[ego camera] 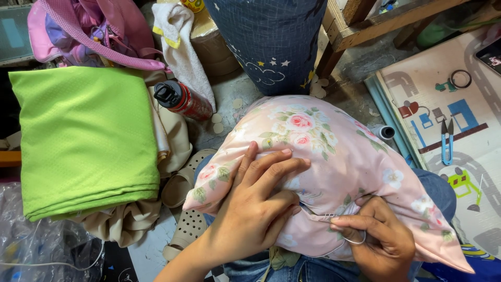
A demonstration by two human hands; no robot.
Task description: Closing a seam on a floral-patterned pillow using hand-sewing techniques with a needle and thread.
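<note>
A pink pillow with a flower print [334,151] lies across my lap. My left hand [255,203] lies flat on it and pinches the fabric at the seam near the front edge. My right hand [378,235] pinches a thin needle [329,215] stuck into that seam, with a pale thread looping under the fingers. A ring sits on one finger of the right hand. The seam itself is mostly hidden between the two hands.
A folded green cloth [86,138] lies left on beige fabric. A red bottle with a black cap [182,99], a pink bag [88,31] and a dark blue cushion [271,42] stand beyond. Blue thread snips [447,141] rest on a play mat [459,104] at right, with a thread spool [385,132] nearby.
</note>
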